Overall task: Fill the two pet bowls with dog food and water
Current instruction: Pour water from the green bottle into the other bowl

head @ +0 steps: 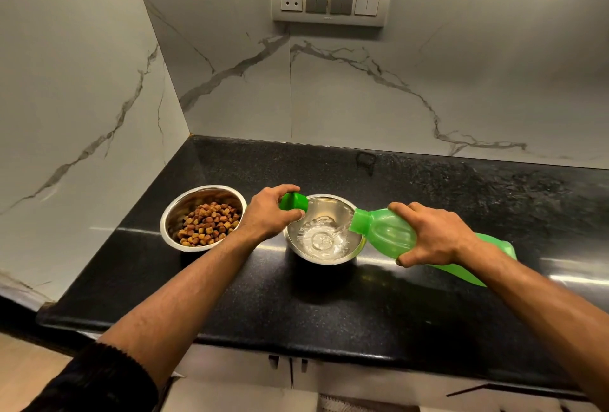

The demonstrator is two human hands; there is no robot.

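Now, on the black table (329, 306), the left bowl (203, 218) is stocked with dog food (208, 224). Your left hand (273, 214) clenches the green cap (294, 202) over the 10 o'clock rim of the water bowl (324, 229), just beside the food bowl. Your right hand (428, 235) grasps the green bottle (389, 234), its long axis running from 4 o'clock up to 10 o'clock, mouth over the bowl's 3 o'clock rim, water streaming in. The fill looks shallow; keep the spout inside that rim. Open table lies toward 3 o'clock, the front edge at 6.
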